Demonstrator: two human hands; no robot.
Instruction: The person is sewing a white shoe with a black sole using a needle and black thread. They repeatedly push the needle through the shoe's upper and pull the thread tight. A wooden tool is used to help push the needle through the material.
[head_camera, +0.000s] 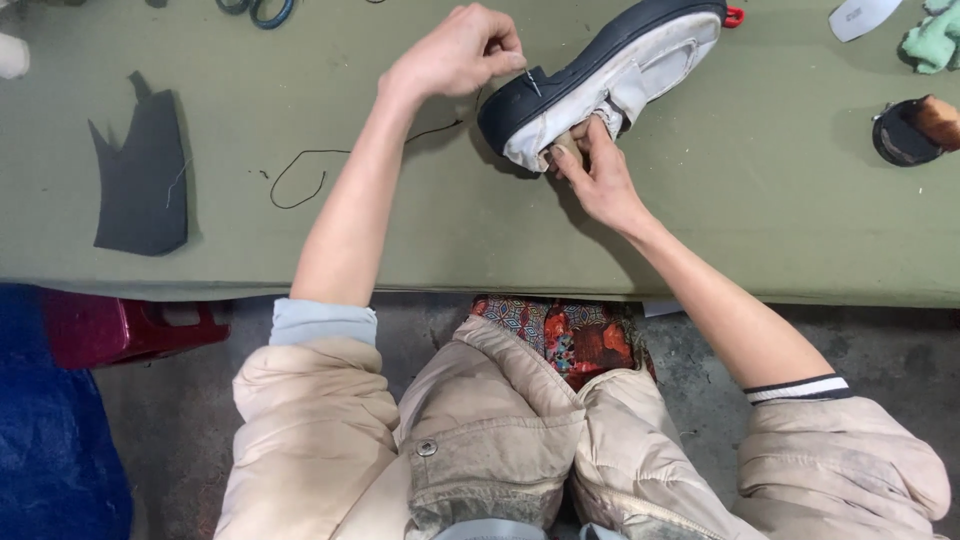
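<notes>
A white shoe (610, 80) with a dark blue sole lies on its side on the green table (420, 230). My left hand (460, 50) pinches a thin needle (531, 80) at the heel of the sole. A dark thread (310, 165) trails from there across the table to the left. My right hand (595, 170) grips the shoe's white upper at the heel end from below, fingers curled into the opening.
A dark grey cut piece of material (140, 180) lies at the left. Scissor handles (262, 10) show at the top edge. A round dark pad (905, 130), a green cloth (935, 40) and a white insole piece (860, 15) sit at the right. A red stool (110, 325) stands under the table.
</notes>
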